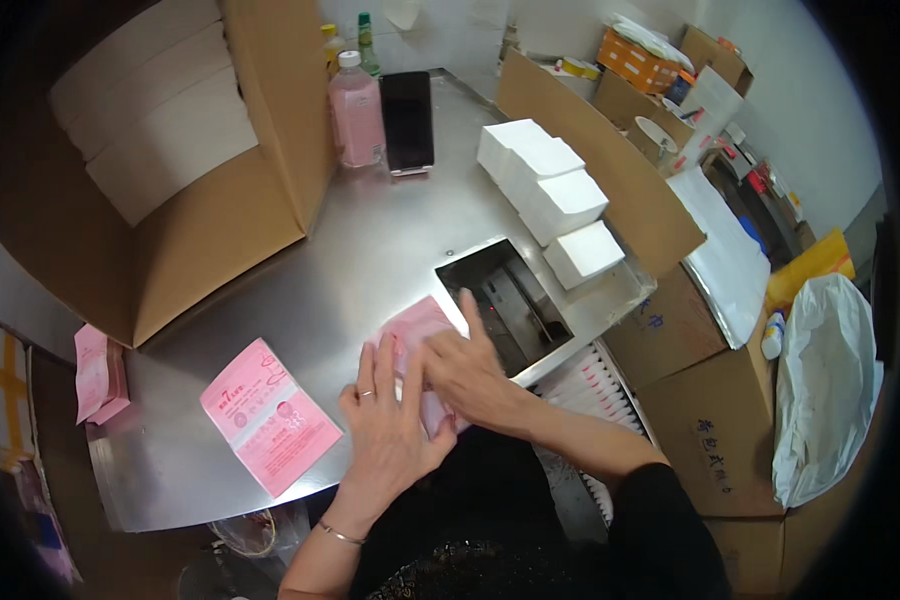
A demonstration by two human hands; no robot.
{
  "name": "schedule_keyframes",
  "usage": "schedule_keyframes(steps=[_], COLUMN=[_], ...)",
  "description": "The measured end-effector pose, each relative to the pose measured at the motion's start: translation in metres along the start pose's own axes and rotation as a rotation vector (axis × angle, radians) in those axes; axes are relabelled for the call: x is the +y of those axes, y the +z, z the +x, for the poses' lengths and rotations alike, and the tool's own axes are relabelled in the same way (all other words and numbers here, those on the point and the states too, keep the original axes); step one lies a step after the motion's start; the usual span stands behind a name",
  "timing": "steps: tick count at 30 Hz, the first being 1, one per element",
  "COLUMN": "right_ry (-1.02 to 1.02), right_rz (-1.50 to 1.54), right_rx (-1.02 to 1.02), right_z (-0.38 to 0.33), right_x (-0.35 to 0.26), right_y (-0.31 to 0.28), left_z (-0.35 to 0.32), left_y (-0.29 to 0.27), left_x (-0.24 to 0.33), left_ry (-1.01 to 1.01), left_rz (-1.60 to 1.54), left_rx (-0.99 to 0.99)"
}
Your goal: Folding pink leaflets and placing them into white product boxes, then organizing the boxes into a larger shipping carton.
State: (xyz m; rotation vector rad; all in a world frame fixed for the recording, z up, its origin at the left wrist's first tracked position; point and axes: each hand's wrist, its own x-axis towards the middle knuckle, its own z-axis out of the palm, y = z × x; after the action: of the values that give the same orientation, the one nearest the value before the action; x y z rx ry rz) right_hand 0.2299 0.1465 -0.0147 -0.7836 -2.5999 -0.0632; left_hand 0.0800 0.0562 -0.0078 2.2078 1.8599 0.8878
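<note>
We press the pink packet (417, 335) flat with both hands, left hand (390, 425) and right hand (470, 370), palms down, nothing clenched, keeping its edges square.

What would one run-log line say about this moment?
left hand: flat on pink paper packet | right hand: pressing same packet | surface: steel table | nearby: flat pink printed wrapper, white tissue stacks
</note>
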Motion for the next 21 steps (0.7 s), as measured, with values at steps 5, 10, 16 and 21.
schedule_keyframes(steps=[5,10,16,21], right_ry=[0.007,0.491,0.605,0.655], right_rz=[0.098,-0.598,-0.458,-0.344], right_rx=[0.169,0.420,0.331,0.328], right_z=[-0.013,-0.035,-0.062,-0.061], right_x=[-0.004,0.101,0.145,0.149], right_y=[-0.008,-0.053,-0.039,-0.043], left_z=[0.001,0.002,0.010,0.014], left_y=[0.003,-0.007,-0.007,-0.008], left_x=[-0.017,-0.006,0.003,0.000], left_ry=[0.033,-0.084,0.098,0.105], left_rz=[0.184,0.231,0.314,0.244], left_rx=[0.053,-0.076,0.032,-0.006])
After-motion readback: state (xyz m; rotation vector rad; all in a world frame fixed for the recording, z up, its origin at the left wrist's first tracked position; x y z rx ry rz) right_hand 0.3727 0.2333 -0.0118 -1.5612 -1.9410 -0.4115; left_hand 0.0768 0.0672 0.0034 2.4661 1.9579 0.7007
